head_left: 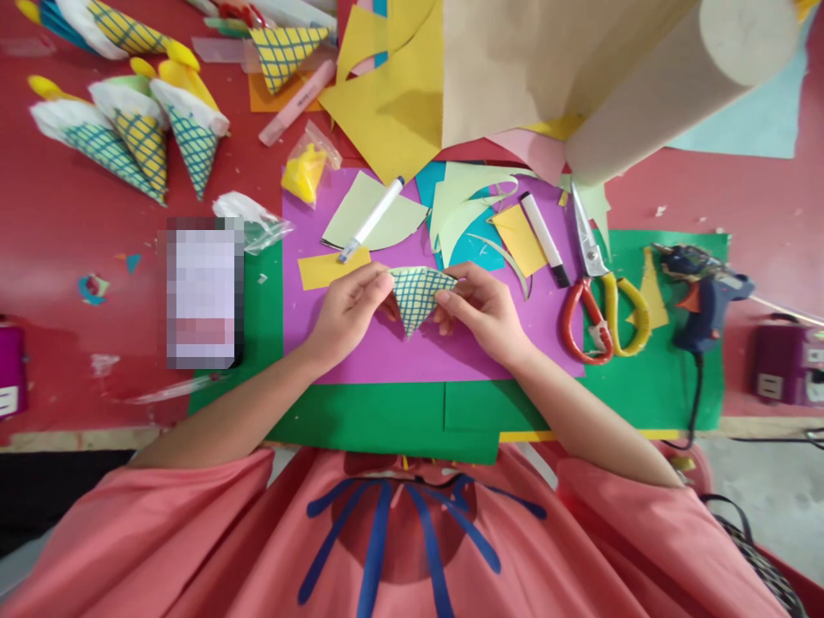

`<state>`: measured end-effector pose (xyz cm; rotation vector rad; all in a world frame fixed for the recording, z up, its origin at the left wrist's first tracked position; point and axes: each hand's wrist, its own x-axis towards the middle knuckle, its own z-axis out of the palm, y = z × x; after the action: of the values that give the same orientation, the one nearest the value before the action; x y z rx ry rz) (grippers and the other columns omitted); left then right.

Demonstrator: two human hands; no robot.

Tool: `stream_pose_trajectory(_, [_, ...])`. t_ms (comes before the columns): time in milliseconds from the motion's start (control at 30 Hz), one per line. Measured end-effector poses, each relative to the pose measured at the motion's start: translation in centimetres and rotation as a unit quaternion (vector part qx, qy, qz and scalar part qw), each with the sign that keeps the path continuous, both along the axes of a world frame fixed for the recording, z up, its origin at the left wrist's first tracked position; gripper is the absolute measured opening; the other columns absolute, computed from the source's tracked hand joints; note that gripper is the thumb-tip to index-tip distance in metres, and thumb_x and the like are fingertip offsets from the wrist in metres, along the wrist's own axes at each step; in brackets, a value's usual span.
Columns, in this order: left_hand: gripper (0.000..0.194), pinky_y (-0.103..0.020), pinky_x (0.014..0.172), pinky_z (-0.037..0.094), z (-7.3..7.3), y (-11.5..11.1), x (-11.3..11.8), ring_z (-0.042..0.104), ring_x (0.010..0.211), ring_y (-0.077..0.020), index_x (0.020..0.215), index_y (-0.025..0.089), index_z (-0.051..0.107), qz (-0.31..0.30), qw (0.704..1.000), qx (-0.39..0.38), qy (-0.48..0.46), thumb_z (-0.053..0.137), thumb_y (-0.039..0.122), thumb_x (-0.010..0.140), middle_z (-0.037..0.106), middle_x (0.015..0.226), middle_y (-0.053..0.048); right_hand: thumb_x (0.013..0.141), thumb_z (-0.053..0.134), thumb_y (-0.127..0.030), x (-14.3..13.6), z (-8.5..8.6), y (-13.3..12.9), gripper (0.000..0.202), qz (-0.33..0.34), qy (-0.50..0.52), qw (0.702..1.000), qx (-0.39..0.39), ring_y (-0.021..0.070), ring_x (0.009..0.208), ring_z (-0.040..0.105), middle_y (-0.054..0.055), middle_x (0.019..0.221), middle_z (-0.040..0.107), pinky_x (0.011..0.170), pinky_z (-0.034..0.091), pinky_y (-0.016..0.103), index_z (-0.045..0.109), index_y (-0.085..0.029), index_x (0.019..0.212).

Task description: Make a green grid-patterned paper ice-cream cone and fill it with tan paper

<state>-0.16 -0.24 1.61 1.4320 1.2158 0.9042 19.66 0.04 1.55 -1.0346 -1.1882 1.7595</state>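
Observation:
A light green paper piece with a dark grid pattern (417,296) is held over the purple sheet (386,360), its point facing down toward me. My left hand (354,311) pinches its left edge between thumb and fingers. On its right edge, my right hand (482,311) has closed thumb and fingers. Beyond the hands lie a white marker (372,220) on a light green cut piece (348,210), a yellow paper strip (322,271) and light green scraps (456,210). Another marker with a black cap (544,238) rests beside a yellow square (518,240).
Scissors (593,283) and a glue gun (701,300) lie right on the green sheet (650,378). At left are a phone (201,296) and several finished patterned cones (193,142). A large white roll (663,94) and yellow paper (392,120) occupy the far side.

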Motion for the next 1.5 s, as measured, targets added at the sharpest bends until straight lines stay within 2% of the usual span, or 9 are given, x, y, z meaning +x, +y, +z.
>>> stream_pose_trajectory(167, [0.039, -0.022, 0.059, 0.053, -0.7, -0.6, 0.1, 0.064, 0.061, -0.0112, 0.118, 0.022, 0.045, -0.083, 0.996, -0.007, 0.028, 0.054, 0.048, 0.090, 0.066, 0.081, 0.001, 0.088, 0.062, -0.038, -0.1, 0.0, -0.3, 0.026, 0.020, -0.008, 0.999, 0.024, 0.0098, 0.053, 0.064, -0.003, 0.069, 0.065, 0.051, 0.053, 0.022, 0.049, -0.019, 0.100])
stream_pose_trajectory(267, [0.032, -0.023, 0.056, 0.049, -0.4, -0.8, 0.0, 0.064, 0.060, -0.0131, 0.118, 0.019, 0.047, -0.084, 0.981, 0.052, 0.166, 0.045, 0.042, 0.096, 0.066, 0.075, 0.000, 0.086, 0.064, -0.032, -0.1, -0.1, -0.6, 0.034, -0.052, -0.106, 0.984, 0.136, 0.0082, 0.057, 0.059, -0.002, 0.080, 0.060, 0.050, 0.050, 0.022, 0.049, -0.022, 0.115])
stream_pose_trajectory(333, [0.033, -0.024, 0.056, 0.047, -0.1, -0.8, -0.2, 0.068, 0.069, -0.0168, 0.121, 0.017, 0.047, -0.085, 0.955, 0.119, 0.257, 0.043, 0.038, 0.096, 0.069, 0.083, -0.003, 0.085, 0.065, -0.029, 0.0, -0.2, -0.6, 0.031, -0.090, -0.161, 0.957, 0.223, 0.0114, 0.074, 0.061, 0.003, 0.097, 0.059, 0.056, 0.052, 0.024, 0.054, -0.024, 0.114])
stream_pose_trajectory(467, [0.033, -0.024, 0.053, 0.044, 0.3, -0.7, -0.3, 0.069, 0.071, -0.0183, 0.124, 0.017, 0.046, -0.126, 0.916, 0.179, 0.336, 0.038, 0.034, 0.097, 0.071, 0.093, -0.005, 0.085, 0.065, -0.025, 0.2, -0.2, -0.2, 0.011, -0.070, -0.192, 0.931, 0.302, 0.0187, 0.102, 0.059, 0.007, 0.110, 0.057, 0.077, 0.055, 0.033, 0.062, -0.021, 0.094])
stream_pose_trajectory(600, [0.035, -0.028, 0.066, 0.050, 0.1, -0.8, -0.2, 0.070, 0.088, -0.0216, 0.127, 0.018, 0.045, -0.149, 0.892, 0.216, 0.368, 0.043, 0.029, 0.094, 0.070, 0.106, -0.007, 0.084, 0.067, -0.026, 0.4, 0.1, -0.1, 0.005, -0.081, -0.259, 0.884, 0.380, 0.0173, 0.086, 0.059, 0.003, 0.088, 0.059, 0.079, 0.051, 0.036, 0.067, -0.021, 0.086])
stream_pose_trajectory(800, [0.043, -0.032, 0.076, 0.051, -0.3, -0.8, -0.4, 0.066, 0.097, -0.0247, 0.126, 0.018, 0.048, -0.124, 0.877, 0.218, 0.410, 0.055, 0.016, 0.083, 0.068, 0.105, -0.008, 0.088, 0.060, -0.021, -0.2, -0.1, -0.8, 0.010, 0.009, -0.255, 0.806, 0.534, 0.0208, 0.094, 0.064, 0.010, 0.097, 0.070, 0.083, 0.051, 0.036, 0.066, -0.016, 0.093])
stream_pose_trajectory(1100, [0.020, -0.031, 0.064, 0.046, 0.4, -0.6, -0.4, 0.063, 0.073, -0.0211, 0.092, 0.019, 0.058, -0.111, 0.850, 0.299, 0.419, 0.048, 0.008, 0.080, 0.066, 0.076, -0.004, 0.095, 0.050, -0.032, -0.8, 0.0, -1.4, 0.022, 0.145, -0.289, 0.781, 0.535, 0.0207, 0.091, 0.061, 0.006, 0.079, 0.069, 0.097, 0.042, 0.042, 0.063, -0.016, 0.087])
stream_pose_trajectory(1333, [0.014, -0.028, 0.061, 0.044, 0.4, -0.6, -0.5, 0.062, 0.065, -0.0174, 0.085, 0.020, 0.057, -0.102, 0.854, 0.273, 0.430, 0.046, 0.011, 0.082, 0.064, 0.069, -0.002, 0.095, 0.048, -0.029, -0.6, 0.0, -1.5, 0.021, 0.163, -0.301, 0.773, 0.534, 0.0242, 0.105, 0.053, 0.008, 0.087, 0.068, 0.105, 0.036, 0.047, 0.063, -0.015, 0.098])
stream_pose_trajectory(1500, [0.010, -0.026, 0.057, 0.040, 0.4, -0.8, -0.5, 0.061, 0.061, -0.0158, 0.084, 0.019, 0.054, -0.103, 0.866, 0.256, 0.417, 0.046, 0.013, 0.082, 0.063, 0.066, -0.001, 0.093, 0.052, -0.029, -0.4, 0.0, -1.4, 0.021, 0.111, -0.302, 0.761, 0.563, 0.0223, 0.094, 0.053, 0.009, 0.092, 0.066, 0.084, 0.046, 0.037, 0.067, -0.017, 0.083])
